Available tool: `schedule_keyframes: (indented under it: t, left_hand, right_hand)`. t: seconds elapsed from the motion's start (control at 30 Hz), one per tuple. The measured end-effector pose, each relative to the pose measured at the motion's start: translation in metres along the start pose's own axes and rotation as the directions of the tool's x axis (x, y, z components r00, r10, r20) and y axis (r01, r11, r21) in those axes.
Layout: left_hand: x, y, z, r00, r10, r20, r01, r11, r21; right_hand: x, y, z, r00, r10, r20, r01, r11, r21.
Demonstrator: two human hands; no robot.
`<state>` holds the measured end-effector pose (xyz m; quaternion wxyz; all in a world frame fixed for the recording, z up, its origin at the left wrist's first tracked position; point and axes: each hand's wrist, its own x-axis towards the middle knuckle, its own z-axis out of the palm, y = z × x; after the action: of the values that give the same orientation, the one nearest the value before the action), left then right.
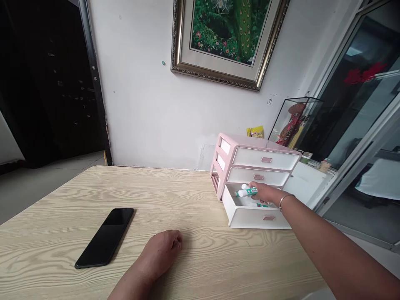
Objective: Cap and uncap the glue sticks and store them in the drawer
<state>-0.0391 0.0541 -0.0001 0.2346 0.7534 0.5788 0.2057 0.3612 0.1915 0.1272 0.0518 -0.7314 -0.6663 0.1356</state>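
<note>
My right hand reaches into the pulled-out bottom drawer of a small pink and white drawer unit. Its fingers close around a white tube with a green label, which looks like a glue stick. A second white-capped tube shows right behind that one; whether my fingers also grip it I cannot tell. Another green-and-white tube lies on the drawer floor below my hand. My left hand rests on the wooden table, fingers curled into a loose fist with nothing visible in them.
A black phone lies on the table's left side. Behind the drawer unit are a yellow packet and a glass case. A framed picture hangs on the wall; a glass door stands at right.
</note>
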Motion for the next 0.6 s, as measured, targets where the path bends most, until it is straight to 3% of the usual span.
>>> schedule_keyframes:
  t: [0.17, 0.27, 0.43, 0.5, 0.6]
  left_hand:
    - [0.003, -0.003, -0.001, 0.998, -0.004, -0.062, -0.006, 0.987, -0.162]
    - [0.000, -0.002, -0.004, 0.992, -0.017, -0.124, -0.028, 0.935, -0.354]
    - [-0.007, 0.000, -0.011, 0.992, -0.014, -0.122, -0.057, 0.827, -0.559]
    - [-0.009, -0.001, -0.010, 0.996, 0.015, -0.088, -0.065, 0.798, -0.599]
    - [-0.007, -0.003, -0.006, 0.998, 0.053, -0.028, -0.058, 0.784, -0.618]
  right_hand:
    - [-0.039, -0.036, -0.024, 0.992, -0.123, -0.023, 0.125, 0.981, 0.146]
    - [-0.071, -0.074, -0.020, 0.971, -0.231, 0.065, 0.208, 0.944, 0.257]
    - [-0.109, -0.137, 0.024, 0.873, -0.340, 0.351, 0.204, 0.906, 0.370]
    - [-0.112, -0.153, 0.050, 0.833, -0.315, 0.456, 0.143, 0.917, 0.372]
    - [-0.104, -0.168, 0.087, 0.818, -0.258, 0.515, 0.083, 0.938, 0.338]
